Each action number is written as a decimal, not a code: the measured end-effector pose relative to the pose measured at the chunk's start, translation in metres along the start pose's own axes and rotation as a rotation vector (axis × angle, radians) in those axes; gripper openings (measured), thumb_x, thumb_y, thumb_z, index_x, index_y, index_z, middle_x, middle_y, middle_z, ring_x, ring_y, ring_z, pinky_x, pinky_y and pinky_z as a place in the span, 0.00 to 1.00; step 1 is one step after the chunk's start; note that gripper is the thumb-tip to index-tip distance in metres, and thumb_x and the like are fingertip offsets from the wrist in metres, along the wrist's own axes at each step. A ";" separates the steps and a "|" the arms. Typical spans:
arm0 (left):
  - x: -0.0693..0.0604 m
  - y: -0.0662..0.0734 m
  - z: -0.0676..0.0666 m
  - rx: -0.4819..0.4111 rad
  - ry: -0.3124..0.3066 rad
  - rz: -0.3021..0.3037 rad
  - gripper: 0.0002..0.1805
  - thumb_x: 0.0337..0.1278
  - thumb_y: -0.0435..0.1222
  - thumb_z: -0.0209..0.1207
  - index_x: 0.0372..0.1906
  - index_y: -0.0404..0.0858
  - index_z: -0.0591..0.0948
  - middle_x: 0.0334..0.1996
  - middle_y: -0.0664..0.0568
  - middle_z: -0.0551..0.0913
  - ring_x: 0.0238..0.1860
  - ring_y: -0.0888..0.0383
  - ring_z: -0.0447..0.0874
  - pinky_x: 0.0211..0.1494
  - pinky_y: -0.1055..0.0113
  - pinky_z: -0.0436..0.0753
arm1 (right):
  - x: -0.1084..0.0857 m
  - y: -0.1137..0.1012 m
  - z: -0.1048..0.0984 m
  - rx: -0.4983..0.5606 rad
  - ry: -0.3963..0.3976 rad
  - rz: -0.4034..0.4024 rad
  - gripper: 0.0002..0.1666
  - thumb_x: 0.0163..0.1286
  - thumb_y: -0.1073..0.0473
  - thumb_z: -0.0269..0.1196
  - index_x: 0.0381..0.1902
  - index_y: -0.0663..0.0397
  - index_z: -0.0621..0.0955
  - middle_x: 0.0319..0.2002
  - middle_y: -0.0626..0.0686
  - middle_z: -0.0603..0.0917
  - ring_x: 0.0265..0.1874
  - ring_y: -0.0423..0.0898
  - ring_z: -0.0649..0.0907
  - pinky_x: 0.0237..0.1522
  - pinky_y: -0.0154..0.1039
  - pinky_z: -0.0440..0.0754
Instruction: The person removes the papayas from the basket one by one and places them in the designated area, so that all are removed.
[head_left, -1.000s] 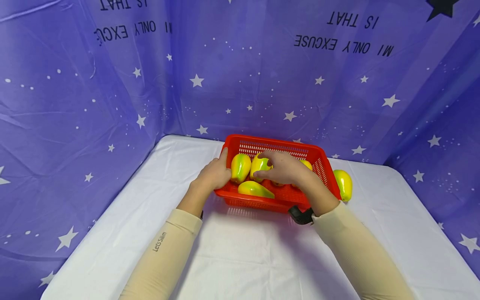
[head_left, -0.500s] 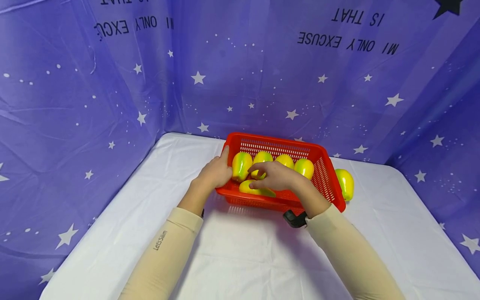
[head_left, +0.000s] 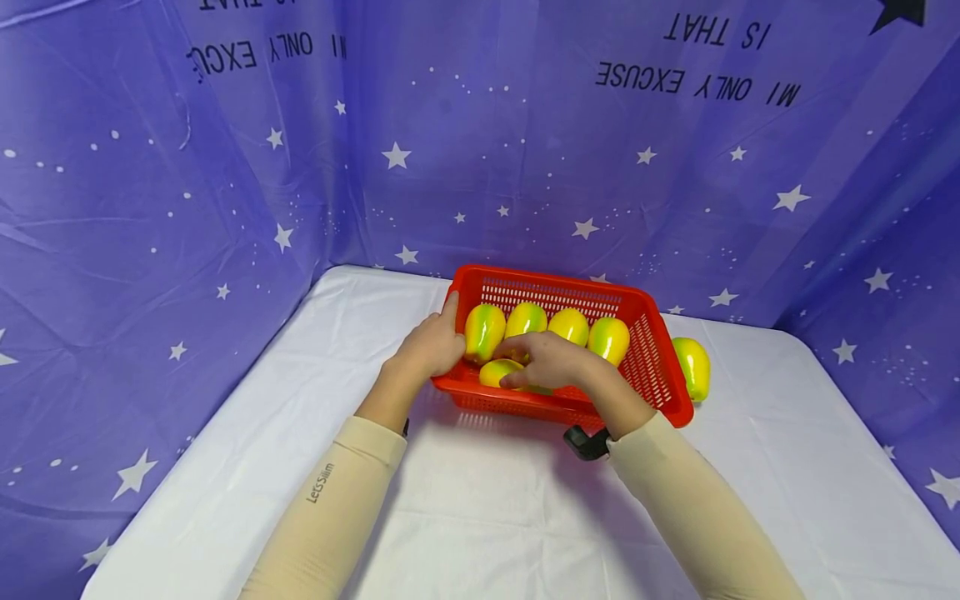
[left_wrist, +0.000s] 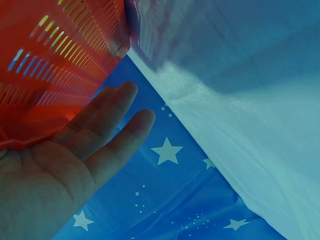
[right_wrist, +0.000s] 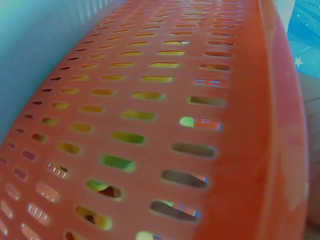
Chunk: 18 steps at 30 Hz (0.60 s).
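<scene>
In the head view, a red slotted plastic basket holds several yellow-green mangoes, four of them in a back row, such as this mango. My left hand holds the basket's left rim, thumb inside; in the left wrist view its other fingers stretch along the outside wall. My right hand reaches over the front rim and grips the front mango, fingers on its far side and thumb nearer me. Part of that mango is hidden by the hand. The right wrist view shows mostly the basket's slotted wall.
One more mango lies on the white-covered table, outside the basket's right end. A purple curtain with stars rises behind the table and at both sides. A black wrist strap piece hangs under the right wrist.
My right hand has moved from above the back row down and toward me, onto the front mango, uncovering the back mangoes. My left hand stays on the basket's left rim.
</scene>
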<state>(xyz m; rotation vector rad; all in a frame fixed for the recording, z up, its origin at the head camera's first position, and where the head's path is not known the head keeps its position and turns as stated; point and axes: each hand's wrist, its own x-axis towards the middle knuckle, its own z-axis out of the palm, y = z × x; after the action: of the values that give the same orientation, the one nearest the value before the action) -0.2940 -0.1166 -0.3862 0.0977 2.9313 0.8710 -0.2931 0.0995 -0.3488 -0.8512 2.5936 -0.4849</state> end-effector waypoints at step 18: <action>-0.002 0.001 -0.001 0.009 -0.002 0.004 0.45 0.66 0.39 0.45 0.85 0.41 0.43 0.67 0.34 0.75 0.64 0.40 0.78 0.71 0.45 0.75 | 0.008 0.008 0.012 -0.028 0.013 -0.034 0.28 0.65 0.61 0.71 0.63 0.45 0.83 0.53 0.47 0.86 0.49 0.49 0.80 0.64 0.49 0.78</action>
<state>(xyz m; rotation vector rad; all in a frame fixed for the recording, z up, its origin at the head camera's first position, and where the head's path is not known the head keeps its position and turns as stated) -0.2924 -0.1161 -0.3850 0.1051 2.9346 0.8578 -0.2982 0.0979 -0.3646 -0.9057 2.6072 -0.4662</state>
